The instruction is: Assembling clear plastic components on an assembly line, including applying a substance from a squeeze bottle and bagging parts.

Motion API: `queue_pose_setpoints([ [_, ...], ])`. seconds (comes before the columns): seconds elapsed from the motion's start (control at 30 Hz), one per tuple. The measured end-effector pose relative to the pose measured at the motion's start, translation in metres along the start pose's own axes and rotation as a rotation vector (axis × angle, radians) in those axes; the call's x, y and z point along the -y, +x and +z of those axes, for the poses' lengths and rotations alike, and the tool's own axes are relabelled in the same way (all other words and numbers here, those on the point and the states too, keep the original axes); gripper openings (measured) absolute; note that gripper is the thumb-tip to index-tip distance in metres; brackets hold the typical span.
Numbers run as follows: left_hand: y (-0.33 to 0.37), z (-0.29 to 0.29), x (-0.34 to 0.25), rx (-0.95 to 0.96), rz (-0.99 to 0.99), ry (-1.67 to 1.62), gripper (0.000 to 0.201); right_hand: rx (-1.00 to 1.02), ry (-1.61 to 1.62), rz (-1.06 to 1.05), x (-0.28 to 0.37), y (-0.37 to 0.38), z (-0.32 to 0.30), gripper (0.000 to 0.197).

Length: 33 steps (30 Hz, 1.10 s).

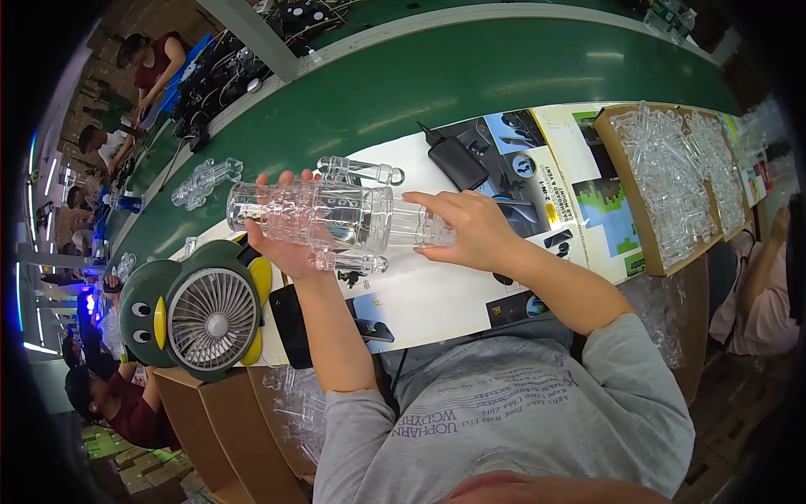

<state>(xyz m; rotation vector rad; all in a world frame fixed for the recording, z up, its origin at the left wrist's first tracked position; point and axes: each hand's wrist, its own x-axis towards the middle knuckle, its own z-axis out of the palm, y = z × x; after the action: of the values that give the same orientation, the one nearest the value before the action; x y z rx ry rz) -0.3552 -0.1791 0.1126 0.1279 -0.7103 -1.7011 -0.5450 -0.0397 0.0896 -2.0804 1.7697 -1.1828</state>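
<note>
A large clear cylinder (348, 214) with faceted walls lies sideways between my hands, over the printed sheets on the bench. My left hand (290, 248) is wrapped round its wide left part from below, fingertips showing past the far side. At the right, a narrower clear ribbed piece (411, 223) extends from the cylinder's end. My right hand (470, 231) pinches this narrower piece between thumb and fingers. One clear rod-like side piece (361, 170) runs along the cylinder's far side, and another (357, 263) along its near side. Whether these are attached is hard to tell.
A black device with a pointed tip (457, 160) lies beyond my hands. At right stands a cardboard tray (638, 189) full of clear parts. A green fan (217, 326) and a black phone-like slab (290, 328) lie left. Another clear piece (206, 182) rests far left; co-workers sit beyond.
</note>
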Motion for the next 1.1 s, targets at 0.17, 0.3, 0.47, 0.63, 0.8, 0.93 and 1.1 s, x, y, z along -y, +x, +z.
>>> queue_pose_setpoints([
  [0.17,0.0,-0.001,0.003,-0.011,0.005,0.018,0.061,0.003,0.003,0.005,-0.002,0.0,0.001,0.066],
  [0.3,0.0,0.004,0.005,-0.029,0.04,0.104,0.06,-0.016,0.014,0.004,0.0,0.002,-0.001,0.066],
  [0.47,0.002,0.002,0.008,-0.034,0.039,0.125,0.057,-0.018,0.013,0.017,-0.002,0.003,0.0,0.066],
  [0.63,0.001,0.0,0.012,-0.045,0.028,0.112,0.053,-0.032,-0.008,0.019,-0.003,0.001,0.0,0.065],
  [0.8,0.001,-0.002,0.014,0.024,-0.021,0.021,0.05,-0.004,0.045,0.031,-0.005,0.0,-0.002,0.065],
  [0.93,-0.002,0.006,0.006,0.005,0.0,0.047,0.05,0.023,0.079,0.016,-0.002,0.006,-0.003,0.064],
  [1.1,-0.021,0.04,-0.007,0.073,0.025,0.175,0.051,0.006,0.079,-0.046,0.0,0.0,-0.001,0.064],
])
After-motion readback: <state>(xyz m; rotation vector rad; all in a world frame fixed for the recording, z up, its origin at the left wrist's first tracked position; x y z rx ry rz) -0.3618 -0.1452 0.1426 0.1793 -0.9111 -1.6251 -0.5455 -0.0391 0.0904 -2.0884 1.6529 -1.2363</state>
